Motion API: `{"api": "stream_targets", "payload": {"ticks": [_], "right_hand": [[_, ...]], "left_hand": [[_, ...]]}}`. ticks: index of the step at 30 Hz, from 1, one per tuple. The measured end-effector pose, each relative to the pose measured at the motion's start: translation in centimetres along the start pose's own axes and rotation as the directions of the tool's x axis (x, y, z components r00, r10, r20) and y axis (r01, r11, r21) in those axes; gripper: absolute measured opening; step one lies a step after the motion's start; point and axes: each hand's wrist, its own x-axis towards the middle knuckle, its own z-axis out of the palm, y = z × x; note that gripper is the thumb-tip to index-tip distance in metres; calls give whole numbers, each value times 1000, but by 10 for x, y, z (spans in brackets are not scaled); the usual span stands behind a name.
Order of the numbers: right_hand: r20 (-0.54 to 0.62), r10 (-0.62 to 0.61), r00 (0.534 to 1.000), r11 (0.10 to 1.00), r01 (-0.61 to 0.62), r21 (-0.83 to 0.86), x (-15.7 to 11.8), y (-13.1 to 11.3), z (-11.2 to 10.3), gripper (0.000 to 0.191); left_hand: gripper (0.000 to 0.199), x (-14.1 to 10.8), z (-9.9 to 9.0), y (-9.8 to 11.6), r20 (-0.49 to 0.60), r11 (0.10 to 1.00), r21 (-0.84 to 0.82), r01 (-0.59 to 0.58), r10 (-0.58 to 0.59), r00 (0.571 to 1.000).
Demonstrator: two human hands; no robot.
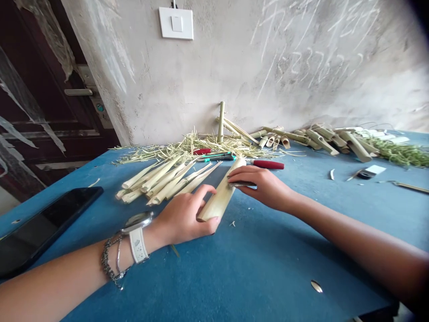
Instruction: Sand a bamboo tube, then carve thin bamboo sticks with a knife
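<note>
Left hand grips split bamboo, right hand pinching a blade against it.

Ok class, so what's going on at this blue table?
A person's left hand grips a split bamboo piece on the table, while the right hand holds a small metal blade against its upper part. Cut bamboo strips lie to the left of the piece, with a red-handled knife just past the right hand and a heap of shavings farther back. A phone lies at the left.
</note>
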Motion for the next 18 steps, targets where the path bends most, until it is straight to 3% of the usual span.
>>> {"api": "stream_targets", "payload": {"ticks": [5, 10, 15, 18], "right_hand": [[85, -140, 987, 987, 132, 92, 1, -2, 0, 26], [16, -12, 1000, 998, 13, -60, 0, -4, -2, 27], [118, -134, 984, 990, 128, 60, 0, -8, -3, 31], [45, 2, 999, 998, 1, -62, -1, 1, -3, 30]], "left_hand": [[40, -1, 1, 0, -19, 1000, 9, -29, 29, 999], [42, -1, 0, 1, -32, 998, 56, -33, 35, 999], [36, -1, 0, 2, -43, 991, 130, -14, 20, 999], [37, 0, 1, 2, -41, 983, 186, -10, 18, 999]]}}
